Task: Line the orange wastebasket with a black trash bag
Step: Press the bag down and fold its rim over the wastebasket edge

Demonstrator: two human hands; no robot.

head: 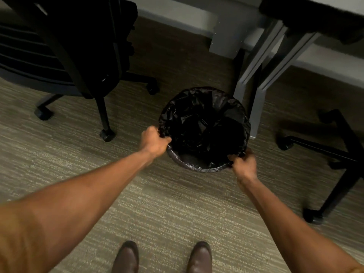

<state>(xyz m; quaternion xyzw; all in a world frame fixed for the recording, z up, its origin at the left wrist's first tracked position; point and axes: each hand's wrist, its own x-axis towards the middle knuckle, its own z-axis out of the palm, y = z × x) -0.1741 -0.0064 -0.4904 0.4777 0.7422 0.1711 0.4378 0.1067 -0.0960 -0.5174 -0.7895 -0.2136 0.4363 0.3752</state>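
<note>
A round wastebasket (199,168) stands on the carpet, and a black trash bag (202,123) covers it so fully that no orange shows. The bag hangs crumpled inside and folds over the rim all round. My left hand (154,141) is closed on the bag's edge at the left side of the rim. At the near right side of the rim, my right hand (244,164) pinches the bag's edge.
A black office chair (74,56) with wheeled legs stands at the left. Grey desk legs (254,91) rise just behind the basket on the right. Another chair base (334,154) sits at the right. My two brown shoes (163,257) are at the bottom.
</note>
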